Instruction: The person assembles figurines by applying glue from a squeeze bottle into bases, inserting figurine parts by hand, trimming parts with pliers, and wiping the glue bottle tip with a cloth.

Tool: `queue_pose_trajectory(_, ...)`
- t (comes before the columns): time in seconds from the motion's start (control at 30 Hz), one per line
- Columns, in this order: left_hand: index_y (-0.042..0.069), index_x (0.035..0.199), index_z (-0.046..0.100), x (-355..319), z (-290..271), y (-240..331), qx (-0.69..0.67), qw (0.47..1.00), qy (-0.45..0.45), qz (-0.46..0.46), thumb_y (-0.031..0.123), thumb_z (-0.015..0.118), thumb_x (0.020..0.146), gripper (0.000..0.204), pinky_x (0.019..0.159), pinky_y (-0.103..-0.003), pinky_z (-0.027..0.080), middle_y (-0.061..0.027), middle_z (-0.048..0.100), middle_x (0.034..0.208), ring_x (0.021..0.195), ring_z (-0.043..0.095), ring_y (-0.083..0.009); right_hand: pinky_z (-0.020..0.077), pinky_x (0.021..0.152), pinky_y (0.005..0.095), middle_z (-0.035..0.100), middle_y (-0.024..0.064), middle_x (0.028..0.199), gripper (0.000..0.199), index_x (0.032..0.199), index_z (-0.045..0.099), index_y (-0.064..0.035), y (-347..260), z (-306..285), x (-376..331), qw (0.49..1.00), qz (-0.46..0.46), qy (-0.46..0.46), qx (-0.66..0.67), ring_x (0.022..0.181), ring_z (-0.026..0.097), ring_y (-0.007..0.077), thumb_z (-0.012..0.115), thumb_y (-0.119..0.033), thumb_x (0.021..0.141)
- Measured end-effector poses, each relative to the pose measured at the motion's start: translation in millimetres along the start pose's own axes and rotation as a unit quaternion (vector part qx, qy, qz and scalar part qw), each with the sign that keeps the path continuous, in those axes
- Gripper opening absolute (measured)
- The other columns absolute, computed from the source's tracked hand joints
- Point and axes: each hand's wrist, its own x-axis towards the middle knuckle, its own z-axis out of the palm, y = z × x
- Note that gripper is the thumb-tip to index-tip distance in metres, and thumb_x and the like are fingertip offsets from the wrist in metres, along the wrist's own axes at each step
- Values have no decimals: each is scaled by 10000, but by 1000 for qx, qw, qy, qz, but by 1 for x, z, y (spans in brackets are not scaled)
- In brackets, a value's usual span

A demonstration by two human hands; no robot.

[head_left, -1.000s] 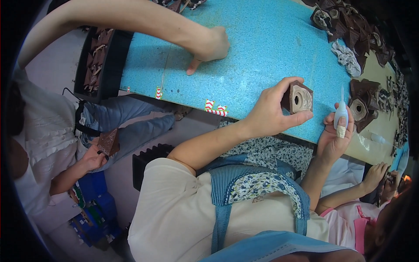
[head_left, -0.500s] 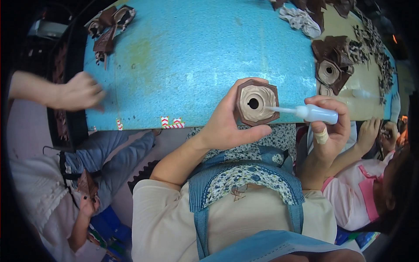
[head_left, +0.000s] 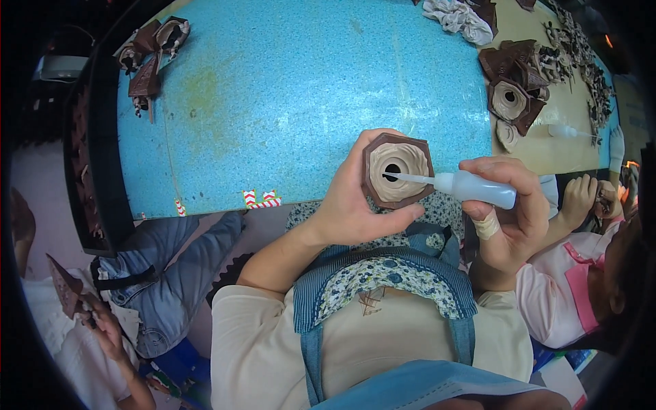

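A brown hexagonal piece (head_left: 391,194) with a cream, rippled hollow inside and a dark hole at its centre is gripped in my left hand (head_left: 345,205), fingers and thumb wrapped around its sides. My right hand (head_left: 509,215), with a wrapping on the thumb, holds a translucent squeeze bottle (head_left: 484,190) almost level between thumb and fingers. The bottle's long thin nozzle (head_left: 410,178) points left into the piece, its tip over the left edge of the dark hole. Whether the tip touches there cannot be told, and no liquid can be made out.
Similar brown pieces lie on the blue table (head_left: 273,82) at far left (head_left: 145,80) and right (head_left: 509,99). A crumpled white cloth (head_left: 459,20) and another bottle (head_left: 562,130) are on the right. A black rack (head_left: 99,191) borders the left end. People sit on both sides.
The squeeze bottle's nozzle has moved left, from the cream wall right of the hole to across the hole. The person at left has drawn an arm back from the table. The view has shifted slightly.
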Motion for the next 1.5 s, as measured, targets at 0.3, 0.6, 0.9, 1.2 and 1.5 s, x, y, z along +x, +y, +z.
queue_pose_trajectory(0.3,22,1238,353,-1,0,-1,2,1000,0,-3,71,762,655,714,902,-305,424,-89,523,1104,1049,520,-159,513,679,321,647,181,873,319,988,579,43,3,7,4,998,-48,31,-26,776,645,254,724,-96,741)
queue_pose_trajectory(0.6,30,1241,350,-1,1,-3,8,1000,-3,14,60,756,656,713,905,-307,425,-88,525,1103,1048,524,-163,513,656,320,646,184,855,307,990,574,40,1,4,5,997,-64,14,-39,753,647,267,714,-61,736)
queue_pose_trajectory(0.9,26,1238,357,-1,1,-4,10,1000,1,1,67,764,648,718,900,-307,428,-92,528,1101,1044,528,-161,513,646,326,644,183,847,315,989,573,41,2,5,6,997,-66,10,-35,742,645,266,719,-46,724)
queue_pose_trajectory(1.2,21,1251,348,-1,1,-6,24,1000,4,3,79,763,655,729,894,-305,433,-96,530,1098,1039,534,-166,509,638,329,642,173,829,316,969,588,44,-1,3,7,997,-60,4,-54,718,638,269,721,-32,692)
queue_pose_trajectory(1.5,17,1259,337,0,2,-5,11,1000,7,-25,89,763,654,743,898,-309,432,-97,531,1099,1039,534,-165,507,628,333,640,173,816,297,952,598,41,2,4,8,997,-62,20,-40,710,638,276,719,-43,695)
